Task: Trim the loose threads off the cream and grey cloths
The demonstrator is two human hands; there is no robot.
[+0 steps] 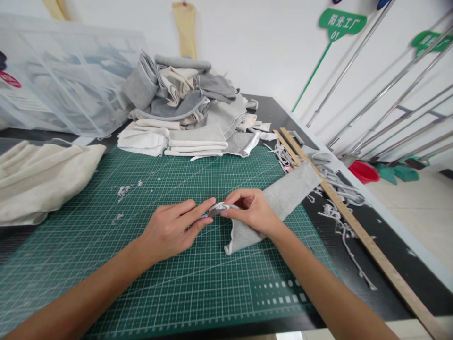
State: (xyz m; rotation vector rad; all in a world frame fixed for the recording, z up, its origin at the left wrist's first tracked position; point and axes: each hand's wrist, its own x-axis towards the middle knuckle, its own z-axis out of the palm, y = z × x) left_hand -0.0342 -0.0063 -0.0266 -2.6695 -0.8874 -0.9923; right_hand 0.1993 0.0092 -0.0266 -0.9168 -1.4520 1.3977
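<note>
My left hand is closed, with index finger and thumb pinching a small tool that shows a grey metal tip and a bit of blue; its exact kind is hard to make out. The tip touches the whitish edge of a grey fabric strip. Finger and thumb of my right hand grip that edge, close to the left fingertips. From there the strip trails to the right, lying over the green cutting mat and reaching a wooden ruler. Part of the strip is hidden behind my right hand.
Folded grey and white fabric is piled at the back. A clear plastic bin stands back left, with cream cloth before it. Wooden rulers and cord scraps lie right. Lint dots the mat.
</note>
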